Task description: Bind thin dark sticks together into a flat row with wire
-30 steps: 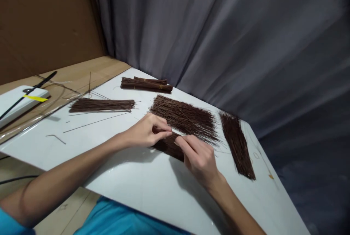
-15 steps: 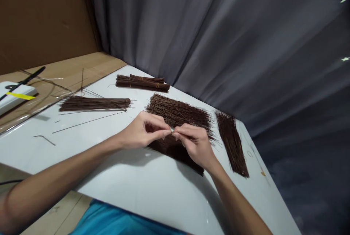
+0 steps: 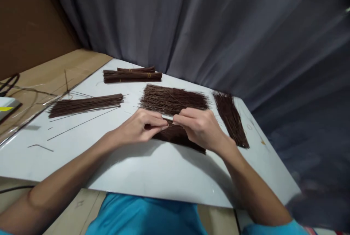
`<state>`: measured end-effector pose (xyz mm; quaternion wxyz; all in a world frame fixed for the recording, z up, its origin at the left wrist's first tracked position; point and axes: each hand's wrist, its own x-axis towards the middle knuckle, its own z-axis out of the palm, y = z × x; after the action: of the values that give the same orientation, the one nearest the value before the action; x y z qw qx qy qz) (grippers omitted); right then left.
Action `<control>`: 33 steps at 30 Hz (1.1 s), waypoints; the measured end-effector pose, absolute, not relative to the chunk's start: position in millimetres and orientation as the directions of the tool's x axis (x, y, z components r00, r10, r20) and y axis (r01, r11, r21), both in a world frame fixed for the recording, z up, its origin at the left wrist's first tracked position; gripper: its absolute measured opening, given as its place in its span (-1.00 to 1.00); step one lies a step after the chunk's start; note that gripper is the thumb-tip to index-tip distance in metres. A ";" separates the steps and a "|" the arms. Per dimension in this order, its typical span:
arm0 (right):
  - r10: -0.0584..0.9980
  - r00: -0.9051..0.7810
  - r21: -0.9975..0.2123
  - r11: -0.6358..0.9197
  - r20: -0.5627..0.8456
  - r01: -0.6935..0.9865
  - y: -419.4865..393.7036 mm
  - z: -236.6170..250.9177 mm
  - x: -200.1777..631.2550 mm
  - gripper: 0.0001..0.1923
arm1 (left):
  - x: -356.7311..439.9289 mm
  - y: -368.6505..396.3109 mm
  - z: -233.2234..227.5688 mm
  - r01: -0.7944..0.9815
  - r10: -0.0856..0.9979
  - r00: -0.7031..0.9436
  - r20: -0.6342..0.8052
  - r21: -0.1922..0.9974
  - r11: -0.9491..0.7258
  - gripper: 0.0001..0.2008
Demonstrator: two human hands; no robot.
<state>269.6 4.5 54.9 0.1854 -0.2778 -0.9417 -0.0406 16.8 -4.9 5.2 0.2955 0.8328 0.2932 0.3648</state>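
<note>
Pinching a small pale piece (image 3: 167, 117) between both hands, just above the loose brown sticks (image 3: 175, 101).

My left hand (image 3: 136, 127) and right hand (image 3: 201, 127) each grip one end, fingertips closed on it. It looks light and thin, probably bendable, so I hold by the ends. No readable writing on the white table (image 3: 142, 171).

The person wears a bright blue short-sleeved shirt (image 3: 147, 215), leaving both forearms bare and unadorned.
</note>
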 end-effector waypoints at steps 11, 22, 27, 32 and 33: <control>0.656 -0.672 -0.702 0.655 0.344 0.279 22.1 20.2 265.3 -0.75 | 16.5 -2.5 4.2 0.122 0.834 0.424 0.353 0.890 -0.439 -0.77; 0.698 -0.623 -0.295 0.715 0.353 0.635 4.0 -7.5 271.1 -0.74 | 25.4 11.6 -24.0 0.172 0.944 0.321 0.072 0.976 -0.133 -0.69; 0.696 -0.579 -0.211 0.698 0.424 0.684 0.8 -14.6 266.7 -0.73 | 29.8 10.1 -28.7 0.142 0.960 0.279 -0.013 0.990 -0.027 -0.60; 0.653 -0.606 -0.048 0.697 0.454 0.715 -0.2 -23.6 261.2 -0.77 | 35.5 8.0 -26.1 0.246 0.937 0.349 0.004 0.964 -0.095 -0.64; 0.646 -0.617 -0.023 0.698 0.450 0.715 -0.4 -25.3 260.3 -0.81 | 36.7 7.4 -26.0 0.274 0.937 0.350 0.020 0.954 -0.123 -0.64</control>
<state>260.3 -0.4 -25.3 0.2173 -0.3801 -0.8955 -0.0794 36.7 7.4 -26.0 0.4815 0.6656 0.4548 0.3440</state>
